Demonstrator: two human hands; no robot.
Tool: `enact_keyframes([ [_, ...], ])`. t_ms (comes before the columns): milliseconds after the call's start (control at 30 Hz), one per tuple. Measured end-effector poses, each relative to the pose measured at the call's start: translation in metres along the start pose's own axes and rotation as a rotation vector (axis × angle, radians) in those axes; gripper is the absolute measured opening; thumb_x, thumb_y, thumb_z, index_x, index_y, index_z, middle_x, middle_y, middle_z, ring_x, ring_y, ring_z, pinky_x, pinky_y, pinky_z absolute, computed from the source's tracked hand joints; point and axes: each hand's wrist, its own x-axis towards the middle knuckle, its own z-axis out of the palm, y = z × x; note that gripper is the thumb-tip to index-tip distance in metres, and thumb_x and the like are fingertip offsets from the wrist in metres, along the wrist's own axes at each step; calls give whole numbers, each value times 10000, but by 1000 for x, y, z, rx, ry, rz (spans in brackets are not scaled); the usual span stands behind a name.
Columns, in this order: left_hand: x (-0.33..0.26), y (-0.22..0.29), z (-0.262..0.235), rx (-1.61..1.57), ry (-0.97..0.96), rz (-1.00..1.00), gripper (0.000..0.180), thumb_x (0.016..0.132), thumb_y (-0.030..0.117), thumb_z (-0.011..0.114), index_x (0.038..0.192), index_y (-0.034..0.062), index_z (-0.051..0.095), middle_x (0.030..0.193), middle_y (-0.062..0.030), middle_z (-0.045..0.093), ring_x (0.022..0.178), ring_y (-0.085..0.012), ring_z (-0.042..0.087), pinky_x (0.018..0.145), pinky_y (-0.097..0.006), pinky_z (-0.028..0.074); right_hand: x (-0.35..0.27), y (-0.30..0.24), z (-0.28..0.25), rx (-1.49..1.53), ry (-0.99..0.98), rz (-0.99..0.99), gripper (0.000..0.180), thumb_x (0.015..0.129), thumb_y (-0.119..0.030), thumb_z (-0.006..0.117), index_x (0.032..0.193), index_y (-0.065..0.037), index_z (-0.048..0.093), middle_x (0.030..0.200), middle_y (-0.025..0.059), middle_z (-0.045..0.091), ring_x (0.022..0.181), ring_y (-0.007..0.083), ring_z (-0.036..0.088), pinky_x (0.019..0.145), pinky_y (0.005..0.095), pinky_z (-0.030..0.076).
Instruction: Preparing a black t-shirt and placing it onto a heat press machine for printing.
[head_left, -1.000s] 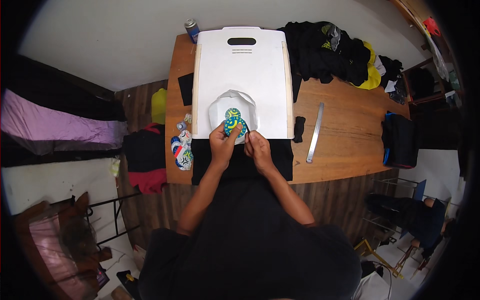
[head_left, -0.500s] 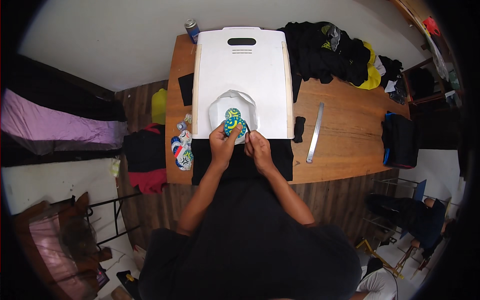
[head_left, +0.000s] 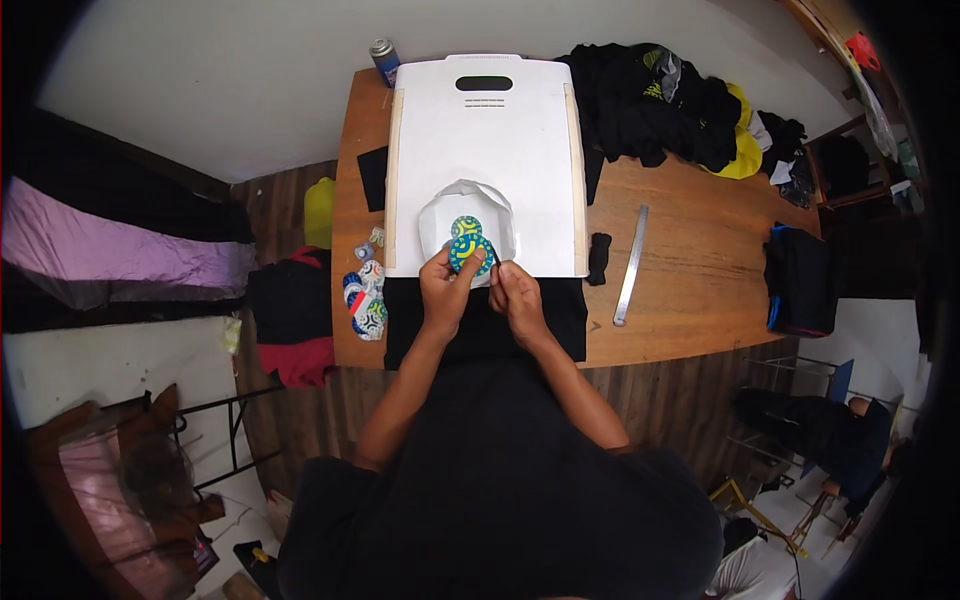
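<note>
Patterned disc held above the near edge of the white board

The held disc (head_left: pixel 461 249), blue-green and yellow, was over the near end of the white board (head_left: pixel 485 150), its printed face turned up. Being round, it had no long axis of its own, but with the second disc (head_left: pixel 465 226) just beyond it the pair ran lengthwise away from the person; whether the two were joined could not be told. Behind both showed a white dish (head_left: pixel 435 212) with a crumpled rim.

The left hand (head_left: pixel 445 285) pinched the held disc, thumb across its face. The right hand (head_left: pixel 517 297) was closed on a dark slim tool (head_left: pixel 496 257), which stood at the disc's right rim and pointed away from the person; its kind was too small to tell. Both forearms angled inward toward the board's near edge, the wrists over black cloth (head_left: pixel 480 318) that spread out from under that edge.

Left of the board, a pile of patterned pieces (head_left: pixel 368 305) lay close to the tabletop's rim. On its right, past a black bundle (head_left: pixel 599 258), the wooden tabletop (head_left: pixel 700 255) stretched around a metal ruler (head_left: pixel 631 265) toward a black bag (head_left: pixel 800 280).
</note>
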Motion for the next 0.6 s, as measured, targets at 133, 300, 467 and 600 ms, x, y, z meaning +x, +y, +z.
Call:
enact_keyframes([
  [133, 0, 1, 1, 5, 1, -4, 117, 925, 81, 695, 1004, -6, 692, 932, -23, 704, 822, -53, 623, 747, -203, 474, 1, 1, -1, -7, -4, -7, 315, 1075, -310, 444, 889, -69, 525, 570, -69, 312, 480, 37, 259, 462, 226, 238],
  [300, 1, 1, 1, 8, 0, -2, 116, 925, 85, 697, 999, -4, 693, 929, -21, 704, 823, -52, 623, 744, -202, 472, 1, 1, -1, -9, 0, -4, 318, 1077, -310, 439, 889, -68, 522, 568, -69, 312, 475, 37, 254, 460, 227, 235],
  [467, 1, 3, 2, 2, 4, -11, 118, 924, 89, 699, 998, -3, 693, 925, -19, 703, 822, -52, 623, 743, -202, 472, 2, 4, -2, 15, 13, -24, 324, 1079, -312, 431, 890, -64, 523, 559, -69, 305, 468, 40, 248, 458, 230, 233],
  [600, 2, 3, 2, 9, 5, -12, 112, 923, 84, 696, 993, -3, 691, 927, -21, 702, 822, -52, 623, 743, -204, 474, 2, 1, -2, 12, 2, -15, 322, 1079, -309, 427, 896, -62, 525, 555, -68, 303, 466, 42, 248, 458, 232, 233],
])
